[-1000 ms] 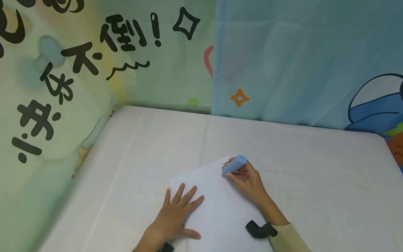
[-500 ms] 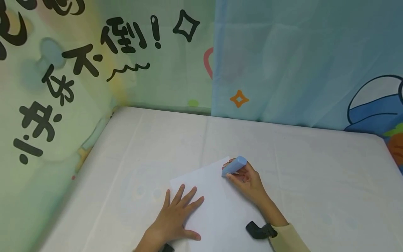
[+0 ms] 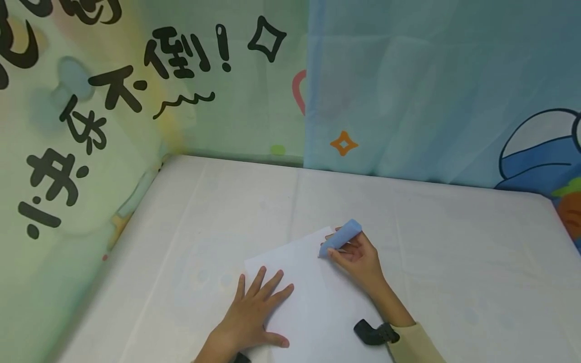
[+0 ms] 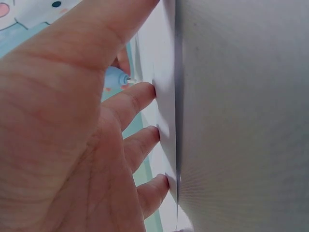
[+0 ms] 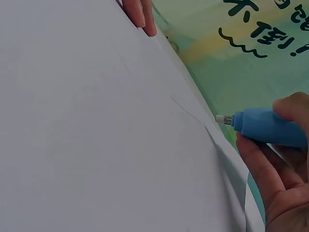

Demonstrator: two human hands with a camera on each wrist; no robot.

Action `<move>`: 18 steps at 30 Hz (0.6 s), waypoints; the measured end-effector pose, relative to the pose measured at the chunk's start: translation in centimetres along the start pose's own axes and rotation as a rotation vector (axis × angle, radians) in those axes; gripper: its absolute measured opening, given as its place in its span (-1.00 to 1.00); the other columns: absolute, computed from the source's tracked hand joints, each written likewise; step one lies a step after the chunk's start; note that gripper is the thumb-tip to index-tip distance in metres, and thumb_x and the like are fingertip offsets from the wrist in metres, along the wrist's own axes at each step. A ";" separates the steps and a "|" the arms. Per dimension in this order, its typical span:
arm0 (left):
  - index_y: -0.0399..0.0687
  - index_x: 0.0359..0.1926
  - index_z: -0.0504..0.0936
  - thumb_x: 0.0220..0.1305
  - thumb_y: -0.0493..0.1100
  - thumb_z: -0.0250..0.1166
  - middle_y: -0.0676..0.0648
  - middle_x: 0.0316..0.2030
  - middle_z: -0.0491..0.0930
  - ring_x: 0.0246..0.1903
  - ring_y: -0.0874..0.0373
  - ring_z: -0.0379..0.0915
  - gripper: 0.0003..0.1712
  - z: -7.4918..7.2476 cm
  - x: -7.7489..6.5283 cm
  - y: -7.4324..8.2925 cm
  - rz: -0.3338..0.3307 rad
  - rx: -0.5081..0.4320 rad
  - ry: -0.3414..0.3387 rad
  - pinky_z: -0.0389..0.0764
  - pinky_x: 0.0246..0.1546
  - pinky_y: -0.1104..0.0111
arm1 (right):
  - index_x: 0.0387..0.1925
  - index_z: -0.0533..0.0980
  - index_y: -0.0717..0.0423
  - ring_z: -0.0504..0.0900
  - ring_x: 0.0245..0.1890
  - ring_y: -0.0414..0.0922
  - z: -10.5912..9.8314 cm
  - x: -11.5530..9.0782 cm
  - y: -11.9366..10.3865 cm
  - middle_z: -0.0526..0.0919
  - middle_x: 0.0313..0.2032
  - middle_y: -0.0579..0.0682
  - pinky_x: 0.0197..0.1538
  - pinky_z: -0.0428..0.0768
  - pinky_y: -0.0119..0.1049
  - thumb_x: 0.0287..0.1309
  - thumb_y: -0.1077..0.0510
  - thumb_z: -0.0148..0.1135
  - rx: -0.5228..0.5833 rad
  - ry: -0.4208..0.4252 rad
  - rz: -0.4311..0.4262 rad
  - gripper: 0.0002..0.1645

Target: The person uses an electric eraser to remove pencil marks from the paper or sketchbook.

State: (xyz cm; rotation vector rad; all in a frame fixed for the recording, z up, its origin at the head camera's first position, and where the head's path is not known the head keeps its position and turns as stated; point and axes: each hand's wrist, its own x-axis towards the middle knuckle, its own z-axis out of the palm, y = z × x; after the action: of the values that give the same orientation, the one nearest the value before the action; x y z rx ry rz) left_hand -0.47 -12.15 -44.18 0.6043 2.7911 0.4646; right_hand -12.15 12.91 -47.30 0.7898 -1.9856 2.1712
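Note:
My right hand [image 3: 364,263] pinches a light blue electric eraser [image 3: 343,236] between thumb and fingers, tilted over the upper right part of a white sheet of paper [image 3: 308,287]. In the right wrist view the eraser [image 5: 268,126] shows a white tip in a metal collar, close to the end of a thin grey line [image 5: 187,111] on the paper. My left hand [image 3: 251,315] lies with fingers spread on the sheet's left side. The left wrist view shows its fingertips on the paper [image 4: 165,63], with the eraser's tip end [image 4: 116,77] beyond.
A white cloth [image 3: 218,217] covers the table under the paper. Printed curtains [image 3: 426,91] stand along the back and left edges. Black wrist straps with small devices [image 3: 374,333] sit at both wrists.
My right hand has tilted the eraser slightly, its rear end rising up and to the right, so its tip end shows more. My left hand stays in place on the paper.

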 end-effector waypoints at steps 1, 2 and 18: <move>0.24 0.46 0.24 -0.17 0.43 0.42 -0.02 0.50 0.08 0.49 -0.21 -0.16 0.14 0.0 0.0 0.0 0.002 -0.001 0.003 -0.03 0.32 -0.32 | 0.00 0.25 0.72 0.73 -0.18 -0.26 0.0 0.0 0.0 0.70 -0.13 -0.10 -0.15 0.65 -0.44 -0.15 0.75 0.16 0.027 0.013 0.020 -0.43; 0.24 0.46 0.24 -0.17 0.43 0.42 -0.02 0.50 0.08 0.49 -0.22 -0.16 0.14 0.1 0.0 -0.1 0.004 -0.003 0.005 -0.03 0.32 -0.32 | 0.00 0.23 0.74 0.73 -0.18 -0.25 -0.1 -0.1 0.1 0.70 -0.14 -0.12 -0.14 0.64 -0.45 -0.14 0.75 0.14 0.052 0.021 0.038 -0.43; 0.20 0.46 0.24 -0.15 0.43 0.40 -0.04 0.51 0.07 0.49 -0.23 -0.18 0.14 0.2 -0.1 -0.2 0.016 -0.024 0.009 -0.04 0.31 -0.33 | -0.02 0.16 0.70 0.74 -0.24 -0.25 -0.2 -0.2 -0.1 0.73 -0.20 -0.13 -0.24 0.64 -0.51 -0.17 0.75 0.09 0.073 0.027 0.088 -0.42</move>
State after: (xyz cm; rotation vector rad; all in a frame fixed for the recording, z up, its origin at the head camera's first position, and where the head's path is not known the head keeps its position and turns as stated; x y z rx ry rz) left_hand -0.39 -12.30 -44.46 0.6219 2.7865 0.5040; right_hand -11.99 13.15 -47.28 0.6909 -1.9747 2.3029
